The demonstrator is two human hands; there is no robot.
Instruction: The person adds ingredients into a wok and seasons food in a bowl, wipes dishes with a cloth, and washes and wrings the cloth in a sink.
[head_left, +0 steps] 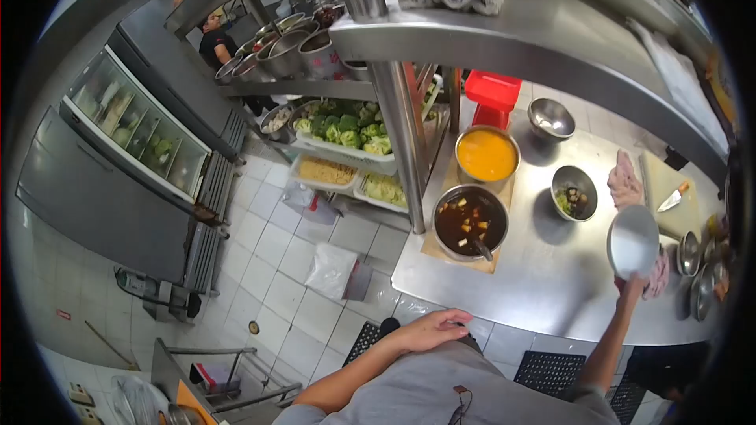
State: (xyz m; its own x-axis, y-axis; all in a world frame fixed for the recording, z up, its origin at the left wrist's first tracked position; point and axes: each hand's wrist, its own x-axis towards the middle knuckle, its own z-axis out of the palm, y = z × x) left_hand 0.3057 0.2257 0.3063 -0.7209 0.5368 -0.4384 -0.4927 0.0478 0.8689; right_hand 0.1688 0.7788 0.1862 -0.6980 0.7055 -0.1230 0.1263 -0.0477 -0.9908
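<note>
A pale, shallow round bowl [633, 241] is in my right hand [628, 282], over the right part of the steel table [543, 283]. My left hand [433, 329] rests against my grey shirt near the table's front edge, its fingers curved and nothing visible in them. Left of the pale bowl stands a steel bowl [574, 194] with green and dark pieces. A pot of dark broth [471, 223] with light chunks and a ladle, and a pot of orange liquid [487, 155], stand at the table's left side.
A knife [674, 196] lies on a cutting board [668, 181] at the right, near a pink cloth [624, 181]. Behind the pots is a red container [493, 93]. A steel shelf [512, 43] crosses above the table. Another person [214, 46] stands at the far left.
</note>
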